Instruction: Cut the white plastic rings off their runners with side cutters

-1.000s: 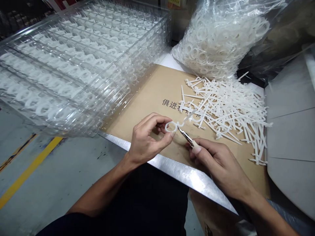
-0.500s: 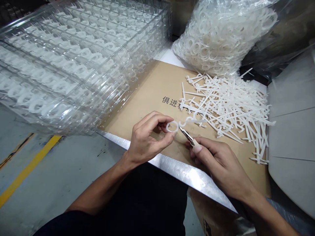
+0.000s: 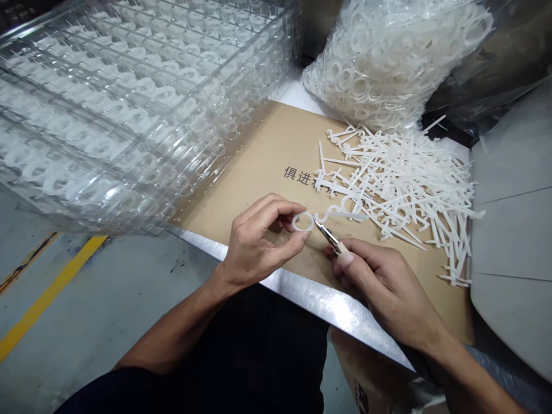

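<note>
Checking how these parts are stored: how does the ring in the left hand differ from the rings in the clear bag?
The ring in the left hand is single and pinched on its own; the rings in the clear bag are many, heaped in a jumble. The held ring is bare, while the bagged ones sit behind plastic film. Both look white and round.

Two hands (image 3: 256,244), one pair of nippers (image 3: 328,237), one plastic ring (image 3: 302,212)

Small white plastic ring (image 3: 302,212), slightly tilted
</note>
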The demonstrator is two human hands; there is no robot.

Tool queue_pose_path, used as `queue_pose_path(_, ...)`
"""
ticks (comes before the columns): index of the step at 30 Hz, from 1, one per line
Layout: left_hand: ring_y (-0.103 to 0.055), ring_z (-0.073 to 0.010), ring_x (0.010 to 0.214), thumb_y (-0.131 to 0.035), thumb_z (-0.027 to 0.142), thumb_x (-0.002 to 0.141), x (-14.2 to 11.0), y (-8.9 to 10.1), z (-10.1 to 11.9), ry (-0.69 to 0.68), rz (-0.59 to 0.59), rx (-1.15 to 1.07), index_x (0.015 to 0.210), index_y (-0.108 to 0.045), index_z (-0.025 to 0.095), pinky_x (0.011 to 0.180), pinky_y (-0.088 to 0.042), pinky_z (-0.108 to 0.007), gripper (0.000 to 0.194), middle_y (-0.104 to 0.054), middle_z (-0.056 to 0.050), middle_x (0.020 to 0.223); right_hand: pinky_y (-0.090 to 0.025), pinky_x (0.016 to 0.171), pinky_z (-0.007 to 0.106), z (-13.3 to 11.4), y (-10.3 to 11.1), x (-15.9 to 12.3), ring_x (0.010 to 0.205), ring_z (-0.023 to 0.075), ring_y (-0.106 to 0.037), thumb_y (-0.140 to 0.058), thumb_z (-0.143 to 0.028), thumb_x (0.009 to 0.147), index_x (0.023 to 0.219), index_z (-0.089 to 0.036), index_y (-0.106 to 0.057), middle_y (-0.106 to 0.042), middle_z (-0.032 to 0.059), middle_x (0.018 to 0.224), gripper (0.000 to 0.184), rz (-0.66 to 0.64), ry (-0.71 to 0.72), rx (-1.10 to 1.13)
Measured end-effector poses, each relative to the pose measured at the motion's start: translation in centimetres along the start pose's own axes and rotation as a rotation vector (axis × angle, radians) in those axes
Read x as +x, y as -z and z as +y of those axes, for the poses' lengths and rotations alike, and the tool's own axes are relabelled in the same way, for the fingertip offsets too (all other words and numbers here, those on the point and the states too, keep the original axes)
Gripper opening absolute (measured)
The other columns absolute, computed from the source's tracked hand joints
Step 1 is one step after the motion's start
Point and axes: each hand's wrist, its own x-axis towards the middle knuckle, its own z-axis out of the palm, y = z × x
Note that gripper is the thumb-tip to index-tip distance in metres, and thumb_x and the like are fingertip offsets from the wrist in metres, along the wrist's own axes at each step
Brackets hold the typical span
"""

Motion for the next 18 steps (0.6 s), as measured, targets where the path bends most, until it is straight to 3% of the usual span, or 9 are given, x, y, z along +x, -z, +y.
queue_pose_path(8,-0.065,-0.0125,0.079,-0.077,0.019,0.088,-0.14,0.04,-0.32,0.020,-0.003,-0.036,0.111,-0.071,0.019,0.069,-0.056,-0.025,0.024,-0.069,-0.003,0.092,-0.034,0.053,0.030,0.04,-0.41,0.09,0.055,0.0154,-0.047,-0.040,-0.042,0.108,0.072,-0.023,-0.050,-0.051,-0.0006,0.062,0.041,0.015,0.026,-0.116)
queue_pose_path(18,-0.065,-0.0109,0.077,-0.082,0.016,0.085,-0.10,0.00,-0.46,0.044,0.000,-0.120,0.111,-0.074,0.017,0.068,-0.055,-0.023,0.027,-0.070,-0.003,0.091,-0.034,0.058,0.032,-0.16,-0.92,-0.05,0.057,0.0166,-0.050,-0.035,-0.041,0.107,0.076,-0.022,-0.053,-0.054,0.0005,0.064,0.041,-0.016,-0.033,-0.150)
